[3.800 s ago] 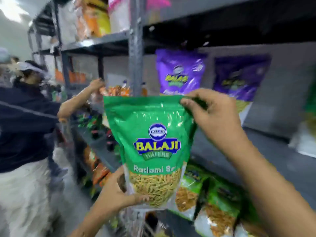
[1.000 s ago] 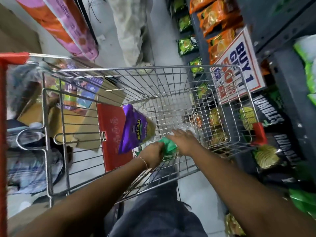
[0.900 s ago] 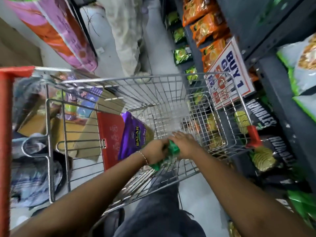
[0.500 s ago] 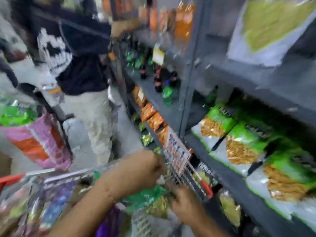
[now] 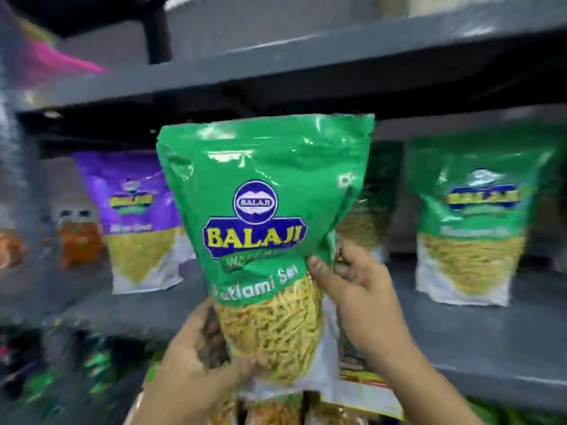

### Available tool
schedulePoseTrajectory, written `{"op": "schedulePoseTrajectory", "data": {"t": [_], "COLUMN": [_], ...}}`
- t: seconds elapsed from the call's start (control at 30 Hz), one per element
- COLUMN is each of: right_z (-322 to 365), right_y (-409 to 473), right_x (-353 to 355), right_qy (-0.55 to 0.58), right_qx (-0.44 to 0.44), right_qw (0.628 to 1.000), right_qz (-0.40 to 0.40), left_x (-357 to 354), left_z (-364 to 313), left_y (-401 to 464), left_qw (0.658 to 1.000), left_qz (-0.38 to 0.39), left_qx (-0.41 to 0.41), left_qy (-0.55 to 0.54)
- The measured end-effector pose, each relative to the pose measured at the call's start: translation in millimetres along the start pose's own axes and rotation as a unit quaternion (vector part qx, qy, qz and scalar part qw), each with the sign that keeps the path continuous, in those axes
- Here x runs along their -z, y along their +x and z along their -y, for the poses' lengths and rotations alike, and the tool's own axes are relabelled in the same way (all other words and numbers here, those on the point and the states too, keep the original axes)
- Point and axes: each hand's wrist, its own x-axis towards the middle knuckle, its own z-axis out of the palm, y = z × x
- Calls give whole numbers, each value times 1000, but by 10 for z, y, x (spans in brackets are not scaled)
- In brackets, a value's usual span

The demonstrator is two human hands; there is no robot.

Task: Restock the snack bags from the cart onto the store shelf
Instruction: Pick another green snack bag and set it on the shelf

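I hold a green Balaji snack bag (image 5: pixel 260 185) upright in front of the grey store shelf (image 5: pixel 460 332). My left hand (image 5: pixel 196 363) cups its bottom left corner. My right hand (image 5: pixel 359 289) pinches its right edge at mid height, and a second bag (image 5: pixel 362 378) seems to hang behind the first under that hand. On the shelf stand a purple Balaji bag (image 5: pixel 138 222) at the left, a green one (image 5: pixel 472 216) at the right, and another green bag (image 5: pixel 371 210) mostly hidden behind the held one. The cart is out of view.
The shelf board above (image 5: pixel 306 65) runs close over the held bag's top. Orange items (image 5: pixel 76 243) sit blurred at the far left of the shelf. Green packets (image 5: pixel 46 375) lie blurred on the lower level at the left.
Both hands lifted a green bag out of the cart and raised it upright to shelf height. My view swung from the cart up to the shelf.
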Motion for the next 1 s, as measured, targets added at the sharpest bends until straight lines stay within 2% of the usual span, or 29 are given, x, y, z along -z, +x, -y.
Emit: {"op": "schedulePoseTrajectory", "data": {"t": [0.03,0.13,0.23,0.33,0.4,0.47,0.57,0.77,0.9,1.0], "right_z": [38,84,-124,-453,-497,-510,-538,-495,-470,-321], "right_y": [80,293,389,396,360,313,325,337,317,224], "right_x": [128,519,864,1113,1132,1124,1087,1021,1003,888], "right_qy": [-5,-31,-113,-174,-251,-330,-354,-380,-381,-374], "right_qx": [9,2,-57,-165,-216,-230,-237,-230,-246,-230], "right_qw": [1000,999,991,970,943,916,904,894,889,896], "right_qz": [-14,-44,-49,-40,-19,-17,-35,-53,-64,-67], "left_x": [-156,-674,-977,-1096,-1118,-1130,-1138,-1137,-1142,-1035], "left_z": [-21,-171,18,154,221,230,230,215,157,96], "left_y": [84,483,922,1238,1431,1561,1646,1641,1552,1375], "left_qw": [999,996,991,986,985,982,975,971,972,984], "left_qz": [19,74,108,151,159,177,205,212,213,158], "left_qx": [-9,-25,22,49,50,59,80,107,98,72], "left_qy": [-40,-35,-77,-58,-39,-34,-17,-32,9,31]}}
